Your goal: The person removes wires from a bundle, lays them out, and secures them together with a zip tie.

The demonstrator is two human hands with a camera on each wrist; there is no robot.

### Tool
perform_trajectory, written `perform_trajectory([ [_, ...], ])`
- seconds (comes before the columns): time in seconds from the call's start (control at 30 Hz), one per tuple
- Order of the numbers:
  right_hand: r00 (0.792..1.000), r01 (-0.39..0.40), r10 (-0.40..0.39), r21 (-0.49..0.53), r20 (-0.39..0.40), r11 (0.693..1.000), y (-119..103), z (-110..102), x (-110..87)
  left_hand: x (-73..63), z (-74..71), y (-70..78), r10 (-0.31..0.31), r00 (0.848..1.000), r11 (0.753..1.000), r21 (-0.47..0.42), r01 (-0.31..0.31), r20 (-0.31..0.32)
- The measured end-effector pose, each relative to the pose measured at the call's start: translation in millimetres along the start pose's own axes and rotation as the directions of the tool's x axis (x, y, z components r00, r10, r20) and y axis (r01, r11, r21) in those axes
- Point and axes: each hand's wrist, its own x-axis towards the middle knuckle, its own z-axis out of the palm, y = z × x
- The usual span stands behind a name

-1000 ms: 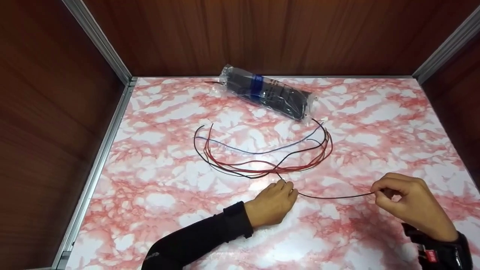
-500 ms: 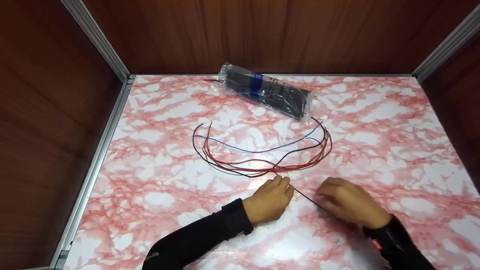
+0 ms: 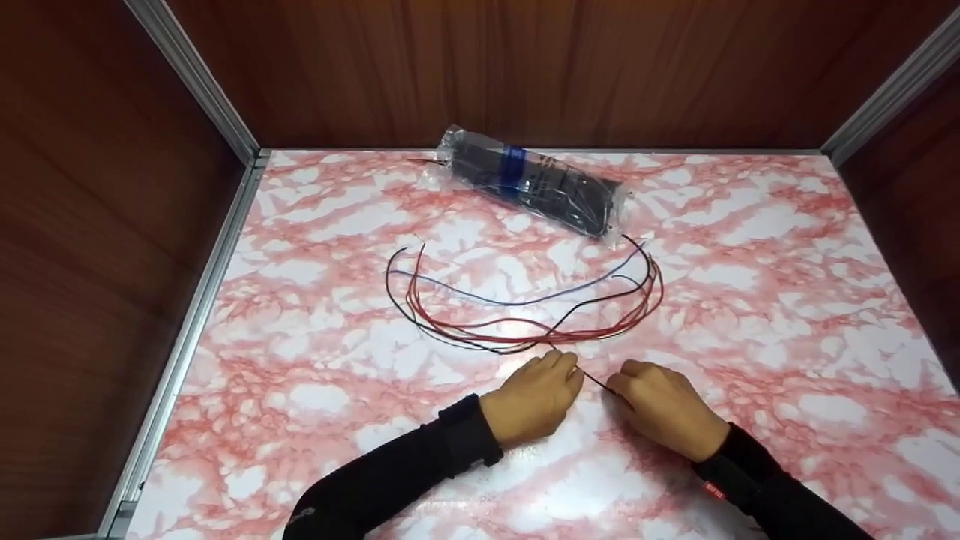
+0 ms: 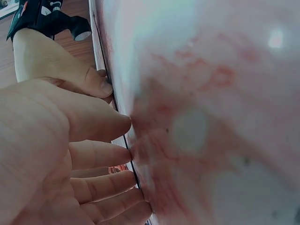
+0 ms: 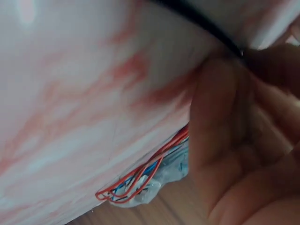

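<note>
Between my two hands runs a thin black wire (image 3: 594, 378), short and straight in the head view. My left hand (image 3: 534, 399) stays low over the table, with thumb and fingertips along the wire (image 4: 118, 112), gripping it. To its right, my right hand (image 3: 666, 406) pinches the same wire between thumb and fingers; in the right wrist view the wire (image 5: 206, 22) looks blurred where it enters the fingertips. Just beyond the hands lies a loose curved bundle of red wires (image 3: 495, 324), black wires (image 3: 390, 289) and a bluish wire (image 3: 517, 303).
A clear plastic packet (image 3: 536, 184) with dark contents and a blue band lies behind the wires. The red-and-white marbled table (image 3: 780, 285) is bounded by brown panels (image 3: 525, 75) at the back and sides, with metal rails (image 3: 199, 315) along the left edge.
My right hand has come in from the far right to close beside the left, regripping the black wire nearer to it. The left hand has hardly moved.
</note>
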Motion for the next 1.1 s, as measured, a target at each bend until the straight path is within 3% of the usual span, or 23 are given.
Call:
perform_trajectory([
  [0.13, 0.994, -0.101, 0.100, -0.041, -0.045, 0.994, -4, 6, 2.0, -0.4, -0.5, -1.7, 0.001, 1.000, 1.000, 0.014, -0.001, -0.026],
  [0.23, 0.990, -0.126, 0.120, -0.081, -0.071, 0.989, -4, 12, 4.3, -1.1, -0.1, -2.8, 0.005, 0.999, 1.000, 0.019, -0.004, -0.046],
  [0.43, 0.989, -0.085, 0.070, -0.112, -0.132, 0.990, 2, 15, 2.6, -5.9, 1.6, -5.3, 0.030, 0.997, 0.999, -0.035, -0.033, -0.069],
  [0.63, 0.998, -0.011, 0.010, -0.006, -0.055, 1.000, 7, 5, -1.7, -10.1, -3.8, -16.0, 0.072, 0.997, 0.991, -0.113, -0.067, 0.041],
  [0.7, 0.999, 0.019, -0.019, 0.009, -0.036, 1.000, 8, 0, -3.1, -9.9, -6.2, -27.9, 0.094, 0.995, 0.983, -0.158, -0.089, 0.021],
  [0.77, 0.999, 0.038, -0.037, 0.010, -0.033, 0.999, 8, -6, -4.4, -9.3, -8.2, -46.1, 0.094, 0.994, 0.978, -0.183, -0.102, -0.047],
  [0.83, 0.998, 0.044, -0.044, -0.001, -0.055, 0.999, 9, -10, -5.1, -9.0, -10.7, -67.5, 0.042, 0.994, 0.981, -0.184, -0.059, -0.100],
  [0.9, 0.996, 0.044, -0.045, -0.011, -0.079, 0.999, 10, -14, -5.5, -9.3, -12.9, -88.5, -0.055, 0.994, 0.985, -0.169, 0.040, -0.090],
  [1.0, 0.993, 0.040, -0.042, -0.025, -0.108, 0.999, 10, -17, -4.4, -11.5, -14.3, -111.2, -0.197, 0.980, 0.970, -0.139, 0.201, 0.041],
  [1.1, 0.993, 0.048, -0.051, -0.032, -0.108, 0.998, 10, -18, -0.3, -12.0, -13.2, -122.4, -0.259, 0.950, 0.948, -0.144, 0.284, 0.172],
])
